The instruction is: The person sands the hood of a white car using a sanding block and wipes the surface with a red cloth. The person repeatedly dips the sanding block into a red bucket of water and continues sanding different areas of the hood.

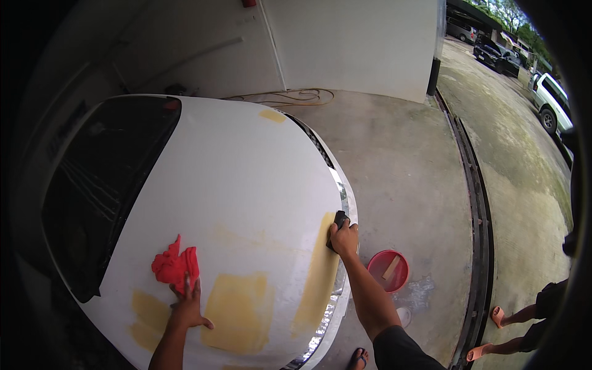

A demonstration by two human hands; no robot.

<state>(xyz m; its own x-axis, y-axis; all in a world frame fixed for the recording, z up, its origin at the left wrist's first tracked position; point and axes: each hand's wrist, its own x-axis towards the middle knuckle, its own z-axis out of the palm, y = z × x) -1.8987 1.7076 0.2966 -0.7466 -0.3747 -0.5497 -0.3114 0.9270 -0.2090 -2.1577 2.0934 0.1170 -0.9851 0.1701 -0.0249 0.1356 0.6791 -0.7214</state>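
A white car hood fills the left half of the head view, with several yellow filler patches on it. My left hand lies flat on the hood, its fingertips on a crumpled red rag. My right hand grips a small dark sanding block pressed on a long yellow patch near the hood's front edge.
A red bucket with a stick in it stands on the concrete floor by the car's front. Another person's legs in orange sandals stand at the right. A metal floor track crosses the floor. A coiled hose lies by the wall. Parked vehicles are outside.
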